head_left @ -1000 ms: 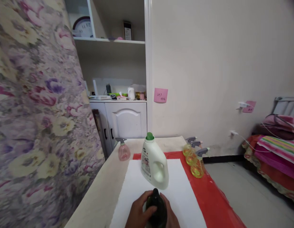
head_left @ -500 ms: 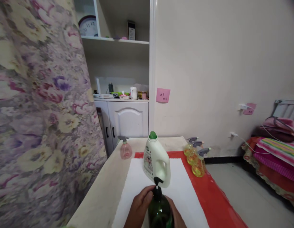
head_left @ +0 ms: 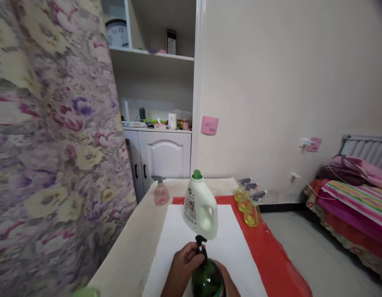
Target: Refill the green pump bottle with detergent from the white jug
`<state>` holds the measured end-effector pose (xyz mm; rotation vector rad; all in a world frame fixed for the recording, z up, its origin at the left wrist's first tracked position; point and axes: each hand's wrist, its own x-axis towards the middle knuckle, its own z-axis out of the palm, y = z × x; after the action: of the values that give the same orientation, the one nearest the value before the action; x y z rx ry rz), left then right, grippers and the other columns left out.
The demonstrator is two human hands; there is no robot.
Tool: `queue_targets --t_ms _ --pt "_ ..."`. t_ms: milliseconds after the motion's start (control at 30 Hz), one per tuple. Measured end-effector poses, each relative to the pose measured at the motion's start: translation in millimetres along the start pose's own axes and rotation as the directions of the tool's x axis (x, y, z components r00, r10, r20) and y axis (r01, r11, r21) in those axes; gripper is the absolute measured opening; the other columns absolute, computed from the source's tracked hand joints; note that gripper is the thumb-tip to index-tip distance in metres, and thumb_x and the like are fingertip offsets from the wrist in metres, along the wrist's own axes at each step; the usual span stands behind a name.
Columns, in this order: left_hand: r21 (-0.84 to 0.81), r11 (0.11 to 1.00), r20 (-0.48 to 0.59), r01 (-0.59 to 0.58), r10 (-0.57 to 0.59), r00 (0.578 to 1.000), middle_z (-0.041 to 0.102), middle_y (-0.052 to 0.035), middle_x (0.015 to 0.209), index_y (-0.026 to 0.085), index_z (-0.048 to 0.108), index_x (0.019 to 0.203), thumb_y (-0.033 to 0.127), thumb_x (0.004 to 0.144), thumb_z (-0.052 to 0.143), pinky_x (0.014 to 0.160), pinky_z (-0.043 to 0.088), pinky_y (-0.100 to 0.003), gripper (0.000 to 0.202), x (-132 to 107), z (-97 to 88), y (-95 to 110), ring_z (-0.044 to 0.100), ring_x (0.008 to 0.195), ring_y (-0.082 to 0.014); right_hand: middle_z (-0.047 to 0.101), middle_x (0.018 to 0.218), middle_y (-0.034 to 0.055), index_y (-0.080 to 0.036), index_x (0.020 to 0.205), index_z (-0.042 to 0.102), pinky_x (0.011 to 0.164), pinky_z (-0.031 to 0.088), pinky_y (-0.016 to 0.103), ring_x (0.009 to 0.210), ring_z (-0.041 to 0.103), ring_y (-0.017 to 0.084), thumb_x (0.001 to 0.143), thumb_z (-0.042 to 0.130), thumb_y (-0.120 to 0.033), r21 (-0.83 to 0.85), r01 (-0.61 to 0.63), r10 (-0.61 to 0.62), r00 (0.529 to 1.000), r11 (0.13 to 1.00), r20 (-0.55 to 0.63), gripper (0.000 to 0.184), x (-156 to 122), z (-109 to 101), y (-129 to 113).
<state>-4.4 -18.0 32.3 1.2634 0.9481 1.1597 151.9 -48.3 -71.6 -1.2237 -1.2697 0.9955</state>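
Observation:
A dark green spray bottle [head_left: 207,280] with a black trigger head [head_left: 200,243] stands upright on a white sheet [head_left: 228,247] at the near edge of the table. My left hand [head_left: 182,268] wraps round its neck and left side, fingers at the black head. My right hand [head_left: 228,281] presses against the bottle's right side, mostly hidden behind it. Just beyond stands a white detergent jug [head_left: 200,207] with a green cap.
A pink spray bottle [head_left: 160,192] stands at the table's far left. Three yellow spray bottles [head_left: 249,204] line the right side on a red cloth [head_left: 271,255]. A floral curtain [head_left: 48,144] hangs close on the left. White cupboard [head_left: 162,154] and bed [head_left: 354,206] lie beyond.
The green bottle has gone from tipped towards the camera to upright, its black head now showing. The view has shifted a little to the right.

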Motion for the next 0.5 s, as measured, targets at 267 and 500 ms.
queue_targets --t_ms 267,500 --pt "-0.093 0.995 0.155 -0.033 0.048 0.987 0.078 -0.0091 0.094 0.019 0.071 0.103 0.046 0.075 0.069 0.091 0.048 -0.041 0.038 -13 6.7 9 0.069 0.092 -0.0273 0.074 0.106 0.0122 -0.021 0.111 0.067 0.102 0.041 0.051 0.106 0.065 0.034 0.06 0.051 -0.085 0.039 0.005 -0.007 0.998 0.999 0.061 0.083 -5 -9 -14" --pt "-0.212 0.975 0.017 -0.068 0.073 0.997 0.075 -0.0059 0.088 0.02 0.07 0.091 0.044 0.065 0.08 0.084 0.052 -0.038 0.037 -19 29.8 10 0.071 0.087 -0.0273 0.072 0.109 0.0115 -0.022 0.113 0.067 0.102 0.042 0.049 0.109 0.063 0.035 0.058 0.057 -0.083 0.089 -0.009 0.008 1.0 0.996 0.012 0.082 -5 -19 -10"
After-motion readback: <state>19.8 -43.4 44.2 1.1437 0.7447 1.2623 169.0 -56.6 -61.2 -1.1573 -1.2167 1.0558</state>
